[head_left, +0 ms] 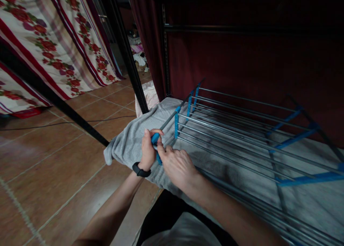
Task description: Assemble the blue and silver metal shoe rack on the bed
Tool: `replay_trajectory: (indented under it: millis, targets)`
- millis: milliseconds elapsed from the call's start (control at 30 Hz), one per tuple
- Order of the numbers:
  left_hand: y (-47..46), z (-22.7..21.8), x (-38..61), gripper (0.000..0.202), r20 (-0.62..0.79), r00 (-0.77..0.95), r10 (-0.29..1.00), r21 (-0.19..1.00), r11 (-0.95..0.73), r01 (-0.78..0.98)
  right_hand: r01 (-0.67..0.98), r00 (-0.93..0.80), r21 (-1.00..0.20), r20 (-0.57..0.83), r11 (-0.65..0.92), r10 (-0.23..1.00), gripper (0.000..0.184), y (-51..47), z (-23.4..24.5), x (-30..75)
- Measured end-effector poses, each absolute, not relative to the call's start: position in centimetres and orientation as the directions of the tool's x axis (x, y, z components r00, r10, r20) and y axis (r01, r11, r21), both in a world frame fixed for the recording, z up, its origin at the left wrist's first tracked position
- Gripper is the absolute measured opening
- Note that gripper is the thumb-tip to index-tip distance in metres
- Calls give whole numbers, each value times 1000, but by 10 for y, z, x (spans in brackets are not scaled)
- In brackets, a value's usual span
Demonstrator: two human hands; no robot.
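Note:
A metal rack (228,128) with several grey rods and blue plastic brackets lies on a grey cloth. Around a blue plastic fitting (155,138) at its near left corner, my left hand (148,149) is closed, with a black band on the wrist. Close against it, my right hand (177,163) has its fingers bent at the same corner, gripping the end of a metal rod there. Some of the fitting is hidden behind my fingers.
The grey cloth (129,135) hangs over the edge above a tiled floor (64,156). Black frame posts (126,49) stand at the left. A flowered curtain (53,42) hangs beyond them, and a dark red curtain (228,63) covers the back. A black cable (80,121) crosses the floor.

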State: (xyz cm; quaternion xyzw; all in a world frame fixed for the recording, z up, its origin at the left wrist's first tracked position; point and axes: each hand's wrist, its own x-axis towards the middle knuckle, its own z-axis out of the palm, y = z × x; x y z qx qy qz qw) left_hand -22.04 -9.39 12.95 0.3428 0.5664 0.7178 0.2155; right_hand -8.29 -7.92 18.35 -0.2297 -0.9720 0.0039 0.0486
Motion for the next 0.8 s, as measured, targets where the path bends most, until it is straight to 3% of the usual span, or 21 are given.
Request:
replay_trajectory:
  millis: [167, 433, 600, 800]
  targets:
    - [-91, 128, -219, 72, 269, -716, 644, 958, -255, 131, 469, -870, -17, 161, 883, 465, 36, -78, 182, -87]
    - [-93, 128, -222, 72, 271, -697, 664, 960, -234, 151, 451, -883, -23, 134, 892, 450, 39, -79, 181, -91]
    - [-96, 130, -228, 62, 222, -583, 781, 967, -251, 32, 448, -886, -20, 129, 894, 446, 34, -81, 182, -90]
    - [-98, 138, -234, 35, 197, -488, 850, 970, -243, -32, 418, -904, -58, 72, 907, 421, 30, -82, 183, -90]
